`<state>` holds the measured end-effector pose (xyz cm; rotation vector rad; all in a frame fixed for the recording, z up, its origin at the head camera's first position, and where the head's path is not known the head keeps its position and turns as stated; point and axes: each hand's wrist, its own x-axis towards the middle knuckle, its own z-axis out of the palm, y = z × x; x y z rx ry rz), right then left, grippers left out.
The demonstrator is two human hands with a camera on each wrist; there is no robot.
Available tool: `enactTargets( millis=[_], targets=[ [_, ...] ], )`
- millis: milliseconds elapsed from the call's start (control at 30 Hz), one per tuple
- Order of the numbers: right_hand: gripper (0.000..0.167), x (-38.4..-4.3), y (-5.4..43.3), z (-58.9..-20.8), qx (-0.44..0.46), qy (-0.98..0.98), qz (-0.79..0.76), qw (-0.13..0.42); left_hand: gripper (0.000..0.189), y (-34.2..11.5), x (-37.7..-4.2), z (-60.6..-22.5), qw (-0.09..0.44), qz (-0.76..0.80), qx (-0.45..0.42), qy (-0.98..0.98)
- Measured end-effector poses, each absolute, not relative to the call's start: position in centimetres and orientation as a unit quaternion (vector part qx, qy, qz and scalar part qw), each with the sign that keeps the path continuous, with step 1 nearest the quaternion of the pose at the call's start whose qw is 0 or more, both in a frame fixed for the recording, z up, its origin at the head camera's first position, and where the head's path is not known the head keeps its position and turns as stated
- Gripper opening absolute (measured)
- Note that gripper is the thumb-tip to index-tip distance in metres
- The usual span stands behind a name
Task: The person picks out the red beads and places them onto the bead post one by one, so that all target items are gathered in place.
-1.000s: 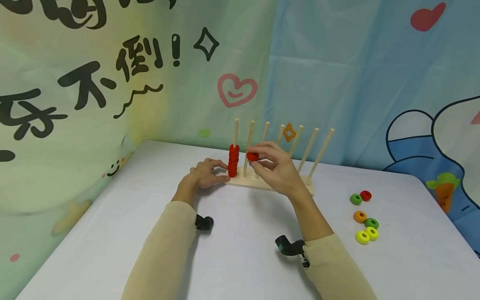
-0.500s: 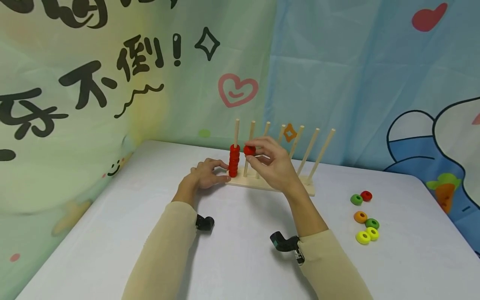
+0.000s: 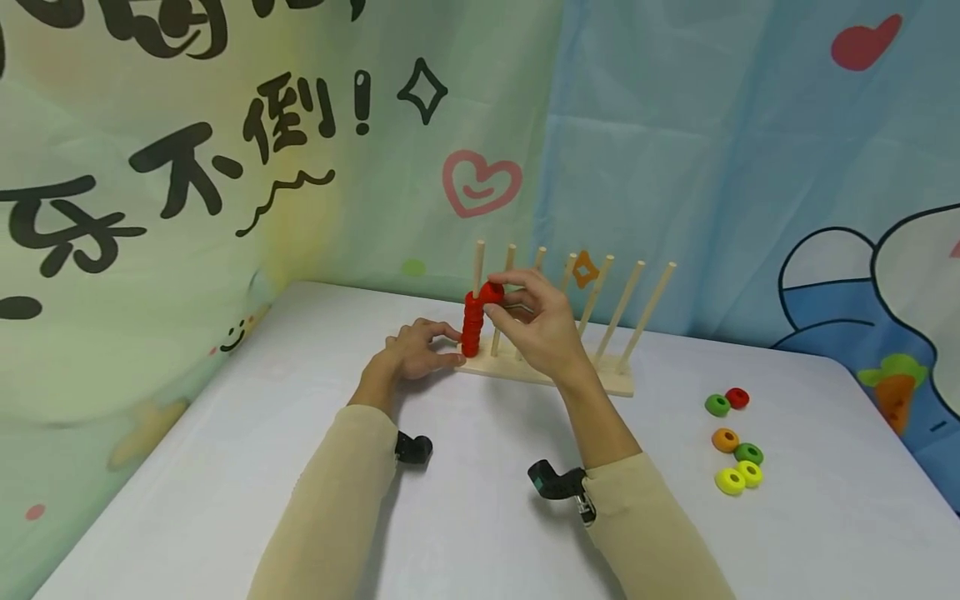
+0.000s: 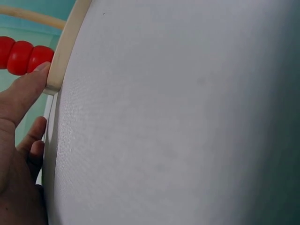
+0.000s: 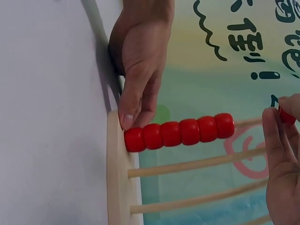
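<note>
A wooden peg stand with a flat base (image 3: 611, 383) and several upright pegs stands at the back of the table. Red beads (image 5: 180, 133) are stacked on its leftmost peg, whose upper part is bare. My left hand (image 3: 414, 350) holds the left end of the base, thumb in front and fingers toward the back. In the left wrist view the thumb (image 4: 23, 96) lies against the base beside the lowest bead. Between thumb and fingertips, my right hand (image 3: 543, 325) pinches another red bead (image 3: 491, 292), close to the leftmost peg just above the stack. The bead's hole is hidden.
Loose beads lie on the white table (image 3: 465, 517) at the right: a red one (image 3: 737, 398), green ones (image 3: 717, 405), an orange one (image 3: 725, 440) and yellow ones (image 3: 730, 481). A printed cloth (image 3: 637, 150) hangs behind the stand.
My right hand has moved left and slightly up with the red bead, from beside the second peg toward the leftmost one. The left hand stays at the base's end. The head view has shifted slightly.
</note>
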<state>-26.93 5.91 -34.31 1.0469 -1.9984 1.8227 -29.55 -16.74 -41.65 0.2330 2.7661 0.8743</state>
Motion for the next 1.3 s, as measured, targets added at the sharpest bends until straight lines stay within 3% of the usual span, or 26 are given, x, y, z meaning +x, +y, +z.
enactTargets(
  millis=[633, 1300],
  targets=[
    [0.031, -28.5, 4.0, -32.4, 0.343, -0.665, 0.623, 0.228, 0.043, -16.5, -29.4, -41.5, 0.11, 0.307, 0.078, 0.942],
    [0.027, -28.8, 2.1, -31.4, 0.311, -0.687, 0.594, 0.279, 0.043, -16.7, -29.7, -42.0, 0.107, 0.3, 0.083, 0.944]
  ],
)
